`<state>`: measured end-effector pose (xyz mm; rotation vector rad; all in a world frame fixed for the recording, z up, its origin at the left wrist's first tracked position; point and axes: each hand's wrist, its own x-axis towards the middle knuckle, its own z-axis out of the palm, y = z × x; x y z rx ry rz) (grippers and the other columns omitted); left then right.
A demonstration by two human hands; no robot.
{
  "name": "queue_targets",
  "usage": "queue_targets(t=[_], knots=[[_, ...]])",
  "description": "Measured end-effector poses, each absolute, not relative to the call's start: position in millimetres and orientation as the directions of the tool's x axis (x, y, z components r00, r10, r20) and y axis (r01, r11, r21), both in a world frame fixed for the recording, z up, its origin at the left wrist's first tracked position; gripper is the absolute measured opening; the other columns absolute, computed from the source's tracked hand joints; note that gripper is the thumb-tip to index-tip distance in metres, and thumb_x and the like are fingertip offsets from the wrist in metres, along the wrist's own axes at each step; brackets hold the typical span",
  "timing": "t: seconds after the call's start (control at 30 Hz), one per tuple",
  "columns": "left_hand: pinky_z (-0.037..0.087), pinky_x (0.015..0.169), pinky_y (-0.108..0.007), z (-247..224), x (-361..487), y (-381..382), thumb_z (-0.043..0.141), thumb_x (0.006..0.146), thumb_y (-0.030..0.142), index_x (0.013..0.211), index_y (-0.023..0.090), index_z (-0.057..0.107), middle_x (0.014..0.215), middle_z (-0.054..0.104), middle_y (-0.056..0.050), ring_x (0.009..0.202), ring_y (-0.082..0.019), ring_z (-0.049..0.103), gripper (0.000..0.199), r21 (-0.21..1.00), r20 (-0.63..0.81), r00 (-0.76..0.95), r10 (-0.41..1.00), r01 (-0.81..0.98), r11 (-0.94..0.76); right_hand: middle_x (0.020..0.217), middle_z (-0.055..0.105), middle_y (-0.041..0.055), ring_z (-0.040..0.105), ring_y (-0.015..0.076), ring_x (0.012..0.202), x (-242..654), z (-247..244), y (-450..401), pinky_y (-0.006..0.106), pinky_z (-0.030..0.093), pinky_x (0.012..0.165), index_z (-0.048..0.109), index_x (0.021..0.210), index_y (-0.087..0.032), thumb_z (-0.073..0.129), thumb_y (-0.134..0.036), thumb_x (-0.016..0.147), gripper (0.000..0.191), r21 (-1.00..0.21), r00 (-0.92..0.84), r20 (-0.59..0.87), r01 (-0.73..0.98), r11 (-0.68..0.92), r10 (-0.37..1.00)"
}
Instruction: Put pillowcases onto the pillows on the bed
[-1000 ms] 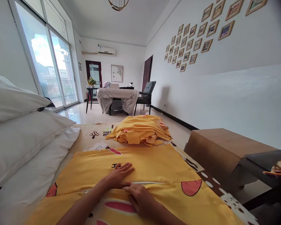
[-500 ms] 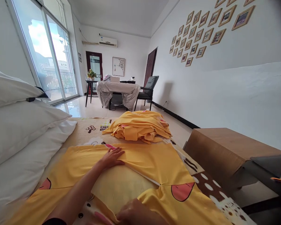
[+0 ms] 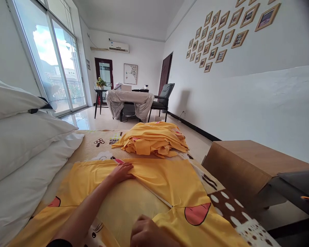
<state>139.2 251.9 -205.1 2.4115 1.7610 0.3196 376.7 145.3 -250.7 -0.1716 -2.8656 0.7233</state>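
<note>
A wide yellow cloth (image 3: pixel 180 176) with pink patches and cartoon prints is spread over the bed. Its upper layer is parted in the middle, baring a paler yellow area (image 3: pixel 134 202). My left hand (image 3: pixel 122 171) lies flat on the far part of the cloth, fingers stretched forward, near a pink spot at its far edge. Nearer to me, my right hand (image 3: pixel 149 230) is closed at the near right side of the parting, where the fabric gathers against it. Its fingertips are hidden.
Beyond the cloth sits a heaped pile of yellow fabric (image 3: pixel 154 137). White pillows (image 3: pixel 28 137) are stacked at the left. A cardboard box (image 3: pixel 247 161) stands right of the bed, on a patterned blanket (image 3: pixel 92 137). A covered table (image 3: pixel 130 96) and a chair (image 3: pixel 163 97) are farther back.
My right hand has risen slightly, and the cloth beside it has shifted left, its pink patch with it. My left hand has slid a little left, still flat.
</note>
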Motion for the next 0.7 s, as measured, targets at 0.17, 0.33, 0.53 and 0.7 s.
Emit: queue_targets(t=[0.17,0.33,0.53,0.7], knots=[[0.027,0.108,-0.051,-176.0,168.0,203.7,0.051,0.088,0.033,0.127,0.017,0.054,0.141,0.046,-0.017,0.132,-0.032,0.04,0.043,0.239,0.128,0.315,0.941,0.911,-0.337,0.075,0.066,0.0036,0.055,0.0155,0.073,391.0,-207.7,145.1,0.029,0.035,0.072,0.062,0.068,-0.017,0.065,-0.031,0.075,0.016,-0.314,-0.791,0.118,0.544,0.778,0.601],[0.047,0.083,-0.027,-141.9,199.1,99.6,0.03,0.095,0.041,0.106,0.024,0.065,0.099,0.07,-0.004,0.09,-0.018,0.063,0.04,0.607,-0.085,0.584,0.808,0.673,-0.422,0.064,0.06,-0.0005,0.04,0.0086,0.056,413.6,-174.1,153.0,0.023,0.026,0.054,0.067,0.068,-0.017,0.057,-0.035,0.081,0.024,-0.471,-0.724,-0.108,0.641,0.606,0.682],[0.045,0.063,-0.025,-139.6,193.8,52.8,0.06,0.073,0.03,0.121,0.025,0.06,0.092,0.072,-0.004,0.078,-0.022,0.065,0.048,0.572,-0.46,0.487,0.742,0.802,-0.172,0.068,0.061,-0.0033,0.049,0.0082,0.06,430.9,-157.0,163.9,0.016,0.031,0.05,0.074,0.09,-0.021,0.072,-0.031,0.065,0.027,-0.598,-0.81,-0.383,0.584,0.548,0.445],[0.049,0.076,-0.035,-124.5,180.5,46.6,0.055,0.077,0.043,0.119,0.026,0.065,0.101,0.071,-0.009,0.092,-0.029,0.064,0.046,0.48,-0.44,0.354,0.825,0.869,-0.117,0.066,0.06,-0.0034,0.051,0.0084,0.059,432.5,-164.3,165.4,0.016,0.03,0.047,0.073,0.085,-0.019,0.069,-0.029,0.066,0.022,-0.644,-0.798,-0.379,0.591,0.486,0.469]])
